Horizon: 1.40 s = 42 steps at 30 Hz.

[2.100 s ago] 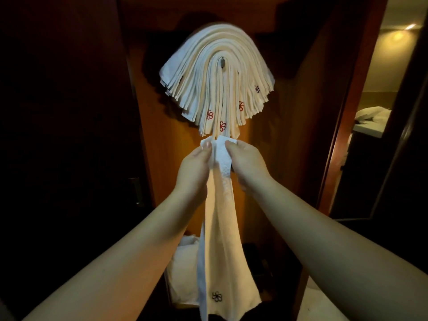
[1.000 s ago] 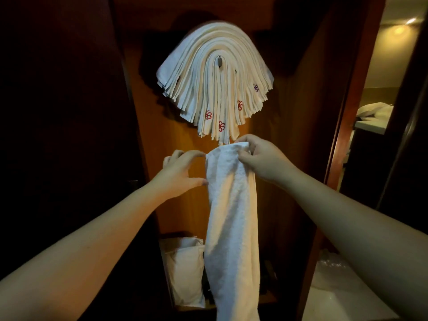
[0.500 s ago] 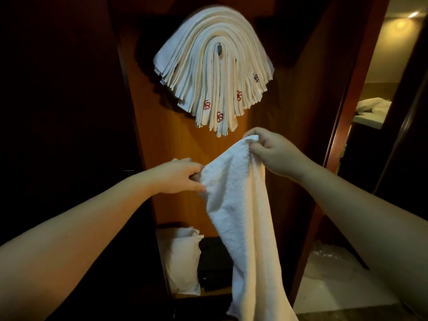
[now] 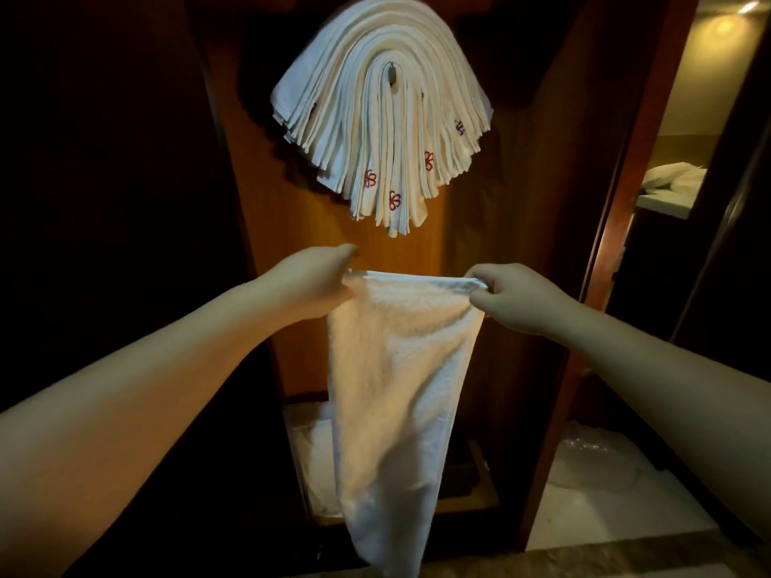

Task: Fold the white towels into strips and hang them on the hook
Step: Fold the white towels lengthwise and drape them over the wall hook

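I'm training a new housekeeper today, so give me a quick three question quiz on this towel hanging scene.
1. True or false: the white towel held by the hands is already draped on the hook.
2. Which part of the towel do the left hand and right hand hold? A) the bottom edge B) the top corners C) the middle
3. What colour are most of the flower emblems on the hung towels?

Key: 1 false, it hangs below the bundle; 2 B; 3 red.
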Motion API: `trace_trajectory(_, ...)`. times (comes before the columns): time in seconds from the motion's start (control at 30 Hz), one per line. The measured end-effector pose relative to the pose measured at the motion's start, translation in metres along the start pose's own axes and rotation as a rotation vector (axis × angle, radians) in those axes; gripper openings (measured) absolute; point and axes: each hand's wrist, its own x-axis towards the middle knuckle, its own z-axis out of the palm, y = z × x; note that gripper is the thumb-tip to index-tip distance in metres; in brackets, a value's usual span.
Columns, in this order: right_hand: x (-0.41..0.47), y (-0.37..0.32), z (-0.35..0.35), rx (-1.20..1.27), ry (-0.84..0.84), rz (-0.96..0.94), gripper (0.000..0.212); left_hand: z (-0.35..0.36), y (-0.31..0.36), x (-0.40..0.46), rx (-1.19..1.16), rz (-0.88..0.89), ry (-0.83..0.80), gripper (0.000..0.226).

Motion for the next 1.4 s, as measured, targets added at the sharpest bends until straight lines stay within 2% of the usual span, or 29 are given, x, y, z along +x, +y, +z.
trace_trajectory(0.13,0.002,-0.009,0.014,0.040,0.037,-0.027,0.010,0.002,0.007,0.002,0.150,-0.057,0.018,0.025)
trace_trajectory(0.23,0.004,-0.016,0.018,0.074,0.075,-0.027,0.011,0.001,0.008,-0.001,0.225,-0.050,0.104,0.027)
trace_trajectory(0.3,0.004,-0.017,0.018,0.106,0.105,-0.017,0.013,0.000,0.004,-0.002,0.226,0.019,0.162,0.024)
trace_trajectory(0.4,0.006,-0.015,0.019,0.142,0.134,-0.011,0.014,-0.005,0.003,-0.006,0.254,0.062,0.305,0.019)
trace_trajectory(0.5,0.007,-0.011,0.022,0.134,0.160,0.002,0.014,-0.009,0.010,-0.008,0.354,0.037,0.290,0.008)
trace_trajectory(0.53,0.008,-0.010,0.023,0.143,0.167,0.012,0.014,-0.009,0.010,-0.008,0.307,0.012,0.238,0.004)
trace_trajectory(0.6,0.007,-0.007,0.024,0.155,0.165,0.020,0.014,-0.009,0.004,-0.006,0.078,-0.075,0.073,0.013)
trace_trajectory(0.7,0.003,-0.004,0.025,0.151,0.138,0.004,0.015,-0.001,-0.019,-0.008,-0.398,-0.188,-0.184,0.022)
trace_trajectory(0.77,-0.003,-0.004,0.026,0.182,0.168,-0.032,0.016,0.006,-0.034,-0.016,-0.761,-0.214,-0.240,0.027)
trace_trajectory(0.87,-0.013,-0.005,0.030,0.261,0.274,-0.023,0.016,0.028,-0.040,-0.031,-1.194,-0.147,-0.026,0.027)
trace_trajectory(0.97,-0.022,-0.006,0.041,0.395,0.361,0.021,0.016,0.054,-0.025,-0.049,-1.372,-0.102,0.199,0.017)
trace_trajectory(1.13,-0.035,-0.007,0.050,0.647,0.515,0.093,0.018,0.070,0.004,-0.068,-1.726,-0.111,0.310,0.003)
trace_trajectory(1.27,-0.050,-0.004,0.062,0.927,0.421,0.198,0.021,0.071,0.014,-0.076,-1.829,-0.146,0.296,0.004)
trace_trajectory(1.33,-0.062,0.008,0.077,1.190,0.284,0.237,0.026,0.071,0.018,-0.081,-1.829,-0.178,0.279,0.004)
trace_trajectory(1.4,-0.080,0.020,0.091,1.425,0.078,0.239,0.049,0.074,0.023,-0.087,-1.815,-0.202,0.253,0.005)
